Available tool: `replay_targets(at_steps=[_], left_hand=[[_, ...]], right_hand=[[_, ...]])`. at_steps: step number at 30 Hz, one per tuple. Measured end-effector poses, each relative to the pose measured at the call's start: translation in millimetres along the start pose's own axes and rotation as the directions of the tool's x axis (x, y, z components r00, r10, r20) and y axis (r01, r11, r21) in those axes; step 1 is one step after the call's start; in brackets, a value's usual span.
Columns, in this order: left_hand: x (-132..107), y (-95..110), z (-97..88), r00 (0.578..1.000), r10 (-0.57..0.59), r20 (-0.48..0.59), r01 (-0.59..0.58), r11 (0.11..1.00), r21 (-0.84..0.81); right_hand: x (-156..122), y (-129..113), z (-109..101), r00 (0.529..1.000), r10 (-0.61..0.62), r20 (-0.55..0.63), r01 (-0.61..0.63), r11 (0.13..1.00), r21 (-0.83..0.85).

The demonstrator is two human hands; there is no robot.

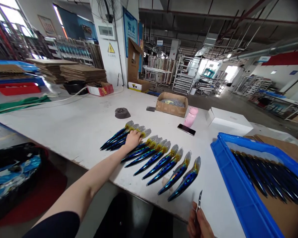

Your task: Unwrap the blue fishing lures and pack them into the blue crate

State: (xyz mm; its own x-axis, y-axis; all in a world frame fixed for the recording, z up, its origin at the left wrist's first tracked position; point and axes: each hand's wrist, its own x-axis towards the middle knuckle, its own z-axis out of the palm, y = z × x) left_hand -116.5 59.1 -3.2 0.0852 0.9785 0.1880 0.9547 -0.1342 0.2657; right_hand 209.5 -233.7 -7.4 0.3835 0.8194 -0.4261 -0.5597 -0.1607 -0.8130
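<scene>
A row of blue fishing lures [161, 163] with yellow throats and clear ends lies slanted across the white table. My left hand [133, 140] reaches over the left part of this row. Its fingers are closed down at the clear end of one lure [146, 133], and the hand partly hides the lures under it. Low at the table's front edge, my right hand [198, 222] grips a slim pointed metal tool [200, 200], its tip upward; whether it is a knife or tweezers I cannot tell. The nearest lure [185, 183] lies up and left of that tool.
On the right stands a blue crate [228, 172] with more lures [263, 172]. Toward the back are a dark round lump [122, 113], a cardboard box [171, 107], a pink bottle [190, 117], a phone [186, 129] and a white box [229, 121]. A lined bin [17, 178] stands at lower left.
</scene>
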Motion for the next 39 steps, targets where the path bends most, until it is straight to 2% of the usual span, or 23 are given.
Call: replay_targets(at_steps=[3, 7, 11, 13, 15, 18, 20, 23, 27, 33, 39], left_hand=[[3.7, -9.7, 1.0, 0.999, -0.042, -0.034, 0.043, 0.998, 0.037], [1.6, -12.5, -1.2, 0.998, -0.007, -0.067, 0.007, 1.000, 0.004], [-15.4, -15.7, -24.8, 0.987, 0.001, -0.159, -0.016, 0.996, -0.093], [-35.1, -17.5, -46.3, 0.976, -0.021, -0.215, -0.009, 0.990, -0.141], [-64.8, -15.7, -71.2, 0.965, -0.072, -0.251, 0.020, 0.979, -0.202], [-123.3, -1.4, -102.7, 0.952, -0.161, -0.262, 0.060, 0.933, -0.355], [-162.7, 13.2, -111.8, 0.953, -0.142, -0.266, 0.017, 0.906, -0.422], [-206.4, 32.6, -106.6, 0.949, -0.057, -0.309, -0.079, 0.908, -0.411], [-228.9, 46.6, -92.5, 0.919, 0.003, -0.395, -0.157, 0.920, -0.359], [-230.9, 56.6, -98.2, 0.887, 0.113, -0.449, -0.288, 0.894, -0.344], [-230.1, 63.1, -95.1, 0.896, 0.123, -0.427, -0.306, 0.868, -0.391]], right_hand=[[-5.1, -0.8, 13.5, 0.998, 0.053, 0.024, -0.053, 0.998, 0.030], [-16.6, -0.7, 28.4, 0.997, 0.060, 0.057, -0.060, 0.998, -0.003], [-31.8, 5.0, 40.2, 0.999, 0.036, 0.041, -0.032, 0.994, -0.104], [-39.9, 8.5, 49.6, 0.997, 0.033, 0.070, -0.021, 0.985, -0.173], [-47.7, 11.9, 63.4, 0.992, 0.038, 0.120, -0.010, 0.974, -0.225], [-58.6, 16.0, 90.4, 0.969, 0.045, 0.241, 0.028, 0.957, -0.288], [-65.9, 17.6, 109.3, 0.930, 0.048, 0.364, 0.079, 0.942, -0.325], [-77.4, 18.6, 133.9, 0.845, 0.062, 0.532, 0.162, 0.917, -0.364], [-89.5, 20.8, 152.8, 0.777, 0.080, 0.624, 0.217, 0.897, -0.385], [-91.7, 24.2, 151.8, 0.782, 0.135, 0.609, 0.171, 0.892, -0.418], [-93.3, 34.4, 147.0, 0.824, 0.129, 0.552, 0.119, 0.912, -0.392]])
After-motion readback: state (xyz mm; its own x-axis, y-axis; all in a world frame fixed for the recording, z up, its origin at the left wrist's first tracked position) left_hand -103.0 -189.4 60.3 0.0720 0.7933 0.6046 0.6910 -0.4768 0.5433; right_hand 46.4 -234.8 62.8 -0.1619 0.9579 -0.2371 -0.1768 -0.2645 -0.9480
